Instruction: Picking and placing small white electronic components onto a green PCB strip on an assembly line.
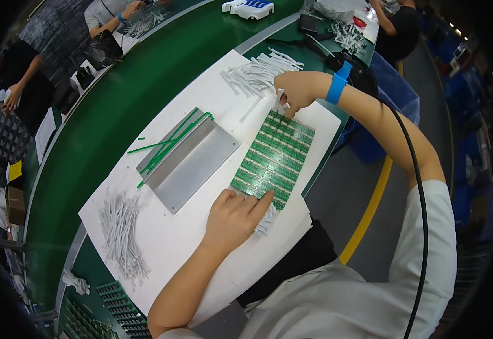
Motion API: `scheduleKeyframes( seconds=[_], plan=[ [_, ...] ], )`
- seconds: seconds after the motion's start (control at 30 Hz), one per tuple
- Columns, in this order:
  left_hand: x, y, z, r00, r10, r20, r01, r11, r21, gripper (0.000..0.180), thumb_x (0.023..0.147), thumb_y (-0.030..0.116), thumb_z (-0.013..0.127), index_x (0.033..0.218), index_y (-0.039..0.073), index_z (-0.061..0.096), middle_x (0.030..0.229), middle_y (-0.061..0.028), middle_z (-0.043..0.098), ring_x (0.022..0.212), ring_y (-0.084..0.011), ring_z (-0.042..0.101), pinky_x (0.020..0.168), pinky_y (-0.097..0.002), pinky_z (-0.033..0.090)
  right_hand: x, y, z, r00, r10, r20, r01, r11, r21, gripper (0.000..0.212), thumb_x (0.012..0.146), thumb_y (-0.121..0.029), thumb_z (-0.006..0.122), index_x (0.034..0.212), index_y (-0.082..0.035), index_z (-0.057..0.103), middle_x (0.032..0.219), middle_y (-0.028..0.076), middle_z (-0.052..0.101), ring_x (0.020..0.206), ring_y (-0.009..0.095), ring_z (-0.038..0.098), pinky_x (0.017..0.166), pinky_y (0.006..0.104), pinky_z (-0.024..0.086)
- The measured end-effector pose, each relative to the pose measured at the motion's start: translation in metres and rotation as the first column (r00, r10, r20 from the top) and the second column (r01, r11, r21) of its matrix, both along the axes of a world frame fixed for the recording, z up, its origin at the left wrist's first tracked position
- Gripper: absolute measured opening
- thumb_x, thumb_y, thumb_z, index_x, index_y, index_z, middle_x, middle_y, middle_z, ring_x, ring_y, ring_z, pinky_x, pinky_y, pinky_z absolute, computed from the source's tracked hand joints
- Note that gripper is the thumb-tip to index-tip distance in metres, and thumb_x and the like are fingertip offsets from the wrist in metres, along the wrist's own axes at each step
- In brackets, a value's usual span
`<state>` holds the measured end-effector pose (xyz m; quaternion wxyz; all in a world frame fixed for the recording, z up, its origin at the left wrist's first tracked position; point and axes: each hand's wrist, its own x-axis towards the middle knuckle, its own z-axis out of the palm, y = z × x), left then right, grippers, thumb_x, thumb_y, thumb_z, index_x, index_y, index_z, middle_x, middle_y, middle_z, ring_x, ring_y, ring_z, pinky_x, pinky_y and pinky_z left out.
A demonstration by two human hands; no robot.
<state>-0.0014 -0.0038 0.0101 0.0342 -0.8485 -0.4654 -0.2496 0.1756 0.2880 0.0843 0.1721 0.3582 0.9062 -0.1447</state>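
Note:
A panel of small green circuit boards (275,152) lies on white sheeting in front of me. My left hand (232,217) rests at its near edge, palm down, fingers apart, with the index finger stretched onto the boards. At the panel's far edge my right hand (297,93), a blue band on its wrist, pinches a thin white strip (279,97); its fingertips are partly hidden. Beyond that hand spreads a pile of white strips (258,73). More white strips (265,220) stick out from the panel's near edge, beside my left hand.
Left of the panel sits a grey metal angled fixture (193,164) with thin green strips (170,141) across it. A bundle of white strips (122,234) lies further left. Several board panels (122,308) stand at the lower left. A black cable (419,198) hangs over my right arm. Other people work nearby.

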Motion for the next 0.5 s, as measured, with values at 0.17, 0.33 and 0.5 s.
scheduleKeyframes(
  seconds=[0.17, 0.33, 0.5],
  plan=[
    [0.0, -0.001, -0.001, 1.0, -0.002, 0.018, 0.002, 1.0, -0.008, 0.041, 0.081, 0.008, 0.063, 0.121, 0.01, 0.071, 0.069, 0.0018, 0.055, 0.064, -0.0143, 0.057, 0.068, -0.0306, 0.043, 0.002, -0.004, 0.007, 0.998, -0.02, -0.061, 0.018, 0.999, -0.039, 0.059, 0.062, -0.027, 0.087, 0.103, 0.007, 0.062, 0.083, 0.012, 0.075, 0.075, 0.024, 0.072, 0.061, 0.0356, 0.056],
    [0.0, -0.002, -0.001, 1.0, -0.003, 0.021, 0.004, 1.0, -0.014, 0.04, 0.08, 0.007, 0.063, 0.12, 0.01, 0.071, 0.07, 0.0014, 0.057, 0.064, -0.0147, 0.058, 0.069, -0.0307, 0.043, 0.004, -0.007, 0.013, 0.997, -0.057, -0.061, 0.051, 0.995, -0.087, 0.062, 0.061, -0.029, 0.088, 0.103, 0.008, 0.062, 0.085, 0.011, 0.075, 0.077, 0.023, 0.071, 0.064, 0.0341, 0.055],
    [0.001, 0.0, -0.004, 0.996, -0.008, 0.086, 0.009, 1.0, -0.012, 0.042, 0.077, 0.003, 0.063, 0.117, 0.01, 0.072, 0.072, 0.0006, 0.058, 0.065, -0.0153, 0.059, 0.069, -0.0306, 0.043, 0.005, -0.004, 0.01, 0.995, -0.095, 0.003, 0.095, 0.987, -0.133, 0.059, 0.072, -0.025, 0.084, 0.113, 0.007, 0.057, 0.101, 0.011, 0.075, 0.077, 0.022, 0.073, 0.061, 0.0318, 0.057]
  ],
)
